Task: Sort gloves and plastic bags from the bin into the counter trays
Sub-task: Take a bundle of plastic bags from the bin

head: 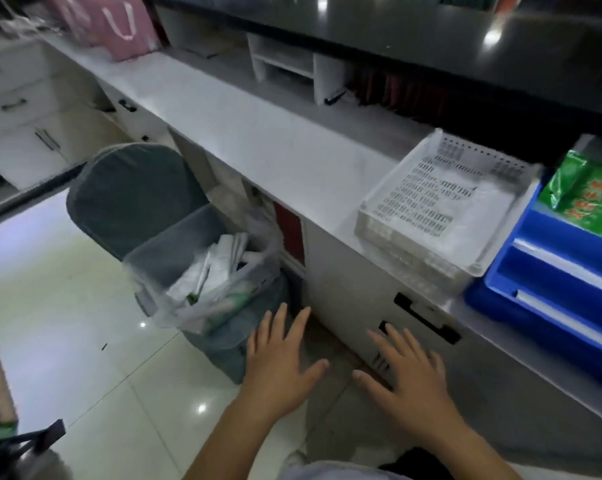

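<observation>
Our left hand and right hand hang with fingers spread, holding nothing. The bin on the floor is full of bags. We think we reach in next, then fill the white tray on the counter

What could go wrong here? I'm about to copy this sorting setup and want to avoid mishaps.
The clear plastic bin rests on a grey padded chair rather than on the floor, so digging with both open hands, left and right, may tip it. The white slotted tray overhangs the grey counter edge and could get knocked off. Tangled white bags may drag others out.
</observation>
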The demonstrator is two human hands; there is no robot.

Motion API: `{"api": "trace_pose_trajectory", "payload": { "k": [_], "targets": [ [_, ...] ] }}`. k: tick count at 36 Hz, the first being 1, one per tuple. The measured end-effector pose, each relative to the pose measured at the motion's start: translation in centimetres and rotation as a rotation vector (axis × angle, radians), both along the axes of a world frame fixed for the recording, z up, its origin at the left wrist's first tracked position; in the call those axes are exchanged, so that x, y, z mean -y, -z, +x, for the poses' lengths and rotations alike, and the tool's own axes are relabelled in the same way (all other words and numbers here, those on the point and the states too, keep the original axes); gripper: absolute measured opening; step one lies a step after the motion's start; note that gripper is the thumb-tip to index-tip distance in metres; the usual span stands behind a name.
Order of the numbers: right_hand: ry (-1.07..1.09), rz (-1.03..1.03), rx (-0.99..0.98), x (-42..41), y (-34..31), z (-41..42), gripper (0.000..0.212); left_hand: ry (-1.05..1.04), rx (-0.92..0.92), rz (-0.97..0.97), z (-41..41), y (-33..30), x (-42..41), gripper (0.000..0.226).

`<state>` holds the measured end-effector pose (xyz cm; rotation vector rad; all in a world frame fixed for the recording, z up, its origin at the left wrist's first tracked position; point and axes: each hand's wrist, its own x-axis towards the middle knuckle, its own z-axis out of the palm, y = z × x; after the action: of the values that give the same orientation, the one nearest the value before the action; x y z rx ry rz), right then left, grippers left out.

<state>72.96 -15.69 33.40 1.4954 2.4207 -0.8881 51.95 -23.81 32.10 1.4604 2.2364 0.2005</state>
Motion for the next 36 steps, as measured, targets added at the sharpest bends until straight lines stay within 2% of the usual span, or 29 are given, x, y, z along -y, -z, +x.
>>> {"api": "trace_pose_trajectory", "payload": {
  "k": [9, 18, 26, 32, 36],
  "targets": [
    [-0.197, -0.029, 0.026, 2.0, -0.6, -11.2, 0.071, -0.301, 0.112, -0.123, -10.2, 2.5, 8.3, 0.088],
    [-0.271, -0.091, 0.115, -1.4, 4.9, -22.1, 0.072, -0.428, 0.222, -0.303, -18.4, 7.2, 9.5, 0.092],
    [-0.343, -0.149, 0.195, -7.0, 12.2, -36.2, 0.077, -0.396, 0.118, -0.428, -31.4, 5.7, 6.0, 0.09],
    [-0.486, -0.236, 0.265, -8.9, 15.6, -43.6, 0.08, -0.312, 0.091, -0.289, -40.3, 5.0, -1.0, 0.082],
    [-0.545, -0.347, 0.365, -8.7, 16.4, -45.9, 0.083, -0.213, 0.109, -0.352, -44.0, 6.4, -4.3, 0.081]
  ]
}}
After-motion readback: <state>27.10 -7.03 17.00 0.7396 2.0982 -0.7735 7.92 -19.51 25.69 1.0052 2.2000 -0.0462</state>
